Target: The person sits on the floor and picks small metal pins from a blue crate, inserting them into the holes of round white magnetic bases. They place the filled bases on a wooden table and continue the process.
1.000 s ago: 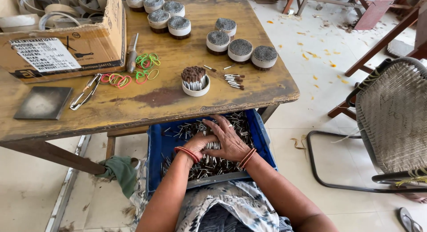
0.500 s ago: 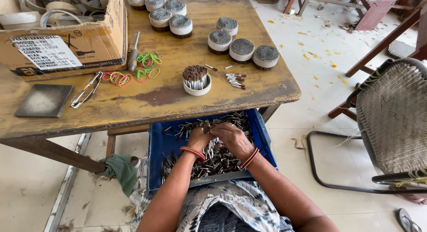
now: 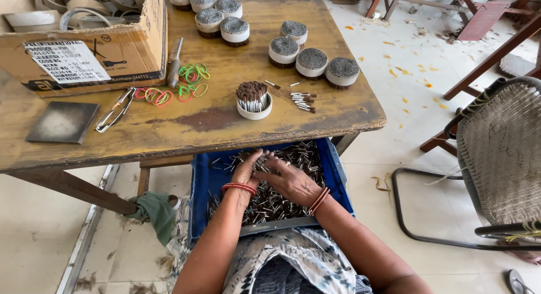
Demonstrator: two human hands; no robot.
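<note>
A blue crate (image 3: 341, 181) rests on my lap under the table edge, filled with several small brown-tipped white sticks (image 3: 298, 158). Both hands are down in it. My left hand (image 3: 245, 171) is curled around a pinch of sticks at the crate's middle. My right hand (image 3: 287, 178) lies flat over the pile beside it, fingers touching the left hand. On the wooden table (image 3: 225, 116) above stands a white ring (image 3: 253, 100) partly packed with upright sticks, with a few loose sticks (image 3: 303, 101) beside it.
Several packed round bundles (image 3: 311, 62) sit at the table's far side. Coloured rubber bands (image 3: 186, 85), a metal tool (image 3: 173, 63), tweezers (image 3: 114, 109), a grey pad (image 3: 62, 122) and a cardboard box (image 3: 84, 51) lie left. A woven chair (image 3: 501, 158) stands right.
My hands have drawn together in the crate: the right hand slid from the far side toward the middle, and the left hand closed around some sticks.
</note>
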